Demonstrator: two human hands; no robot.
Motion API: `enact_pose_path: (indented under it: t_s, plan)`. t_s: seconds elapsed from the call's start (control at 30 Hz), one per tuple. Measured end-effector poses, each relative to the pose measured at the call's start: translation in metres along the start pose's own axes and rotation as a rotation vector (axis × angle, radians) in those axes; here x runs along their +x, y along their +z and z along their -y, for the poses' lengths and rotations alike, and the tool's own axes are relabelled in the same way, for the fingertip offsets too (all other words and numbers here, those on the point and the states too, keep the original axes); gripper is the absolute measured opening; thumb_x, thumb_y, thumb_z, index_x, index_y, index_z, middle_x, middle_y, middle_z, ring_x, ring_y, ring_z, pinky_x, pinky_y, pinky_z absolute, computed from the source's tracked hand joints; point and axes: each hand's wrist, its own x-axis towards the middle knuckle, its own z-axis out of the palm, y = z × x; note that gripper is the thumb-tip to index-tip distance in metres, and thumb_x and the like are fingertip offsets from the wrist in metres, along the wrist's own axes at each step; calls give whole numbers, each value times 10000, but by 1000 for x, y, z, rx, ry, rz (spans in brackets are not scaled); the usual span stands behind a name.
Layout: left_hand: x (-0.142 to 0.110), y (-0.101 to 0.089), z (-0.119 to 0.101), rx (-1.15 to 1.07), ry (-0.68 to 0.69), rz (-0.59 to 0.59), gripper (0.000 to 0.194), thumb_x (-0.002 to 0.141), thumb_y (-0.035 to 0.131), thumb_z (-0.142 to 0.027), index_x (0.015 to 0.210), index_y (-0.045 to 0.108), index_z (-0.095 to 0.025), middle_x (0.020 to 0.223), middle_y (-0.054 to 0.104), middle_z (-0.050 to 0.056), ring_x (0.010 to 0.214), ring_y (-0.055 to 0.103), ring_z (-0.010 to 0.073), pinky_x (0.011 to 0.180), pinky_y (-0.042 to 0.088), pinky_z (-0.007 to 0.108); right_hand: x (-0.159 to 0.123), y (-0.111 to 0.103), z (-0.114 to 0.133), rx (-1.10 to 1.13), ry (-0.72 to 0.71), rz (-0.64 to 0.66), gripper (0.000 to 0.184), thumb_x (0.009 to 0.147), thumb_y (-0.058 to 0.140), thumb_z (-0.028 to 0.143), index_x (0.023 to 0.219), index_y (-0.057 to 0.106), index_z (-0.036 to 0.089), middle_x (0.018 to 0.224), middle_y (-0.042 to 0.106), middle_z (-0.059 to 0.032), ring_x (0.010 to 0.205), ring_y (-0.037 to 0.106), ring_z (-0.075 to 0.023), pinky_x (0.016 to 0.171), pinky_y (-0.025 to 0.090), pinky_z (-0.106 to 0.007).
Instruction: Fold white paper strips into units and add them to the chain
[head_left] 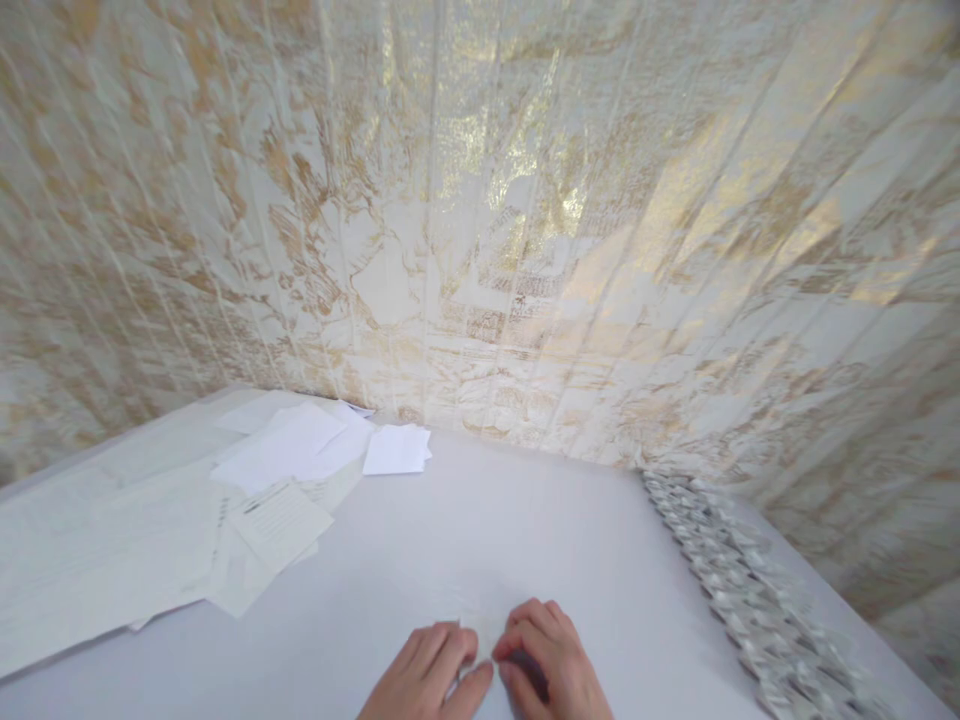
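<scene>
At the near edge of the white table (525,530), my left hand (431,672) and my right hand (551,660) sit close together, with thumbs and fingertips almost meeting. Fingers of both hands are curled into a pinch. A faint pale piece (480,630), hard to tell from the tabletop, shows between and just beyond the fingertips. It may be thin paper, but its shape and kind cannot be made out.
Large pale printed sheets (97,540) cover the left side, with loose white papers (289,445) on top. A small stack of white squares (396,450) lies near the back. Grey, bumpy strips (735,580) run along the right. A patterned curtain (465,220) hangs behind.
</scene>
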Motion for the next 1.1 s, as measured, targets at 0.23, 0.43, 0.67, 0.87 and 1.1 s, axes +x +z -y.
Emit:
enact_pose_path:
  t_s: [0.23,0.43,0.67,0.87,1.1]
  plan:
    - [23,-35,22,-170,54,197,193,789,754,-237,889,590,-246,1038,637,-11,1012,503,226,841,412,316,3,-6,5,42,25,59,374,648,583,-67,856,620,242,888,619,1,865,570,-198,787,452,-317]
    - [36,-55,12,-243,35,258,170,843,658,-85,804,559,-218,855,633,-41,830,533,172,774,389,308,1,9,4,-15,-113,29,270,674,647,26,834,594,237,864,620,11,825,565,-185,744,406,-311]
    - [42,-68,11,-127,55,390,337,743,846,-230,966,593,-232,1118,647,-6,965,564,198,844,394,313,-1,27,1,-47,-265,-244,228,948,489,362,775,556,229,764,628,5,724,549,-181,689,351,-337]
    - [27,-45,19,-140,277,244,213,965,578,-217,756,541,-217,806,613,-39,790,537,165,812,370,321,2,18,5,-130,-298,-172,147,875,601,220,731,573,234,809,618,3,739,561,-168,706,354,-328]
    - [33,-54,16,-154,-3,321,205,853,653,-97,748,528,-220,767,598,-56,726,537,154,691,359,293,6,24,7,-157,-375,-332,271,918,592,258,651,565,220,769,607,1,698,533,-157,672,328,-332]
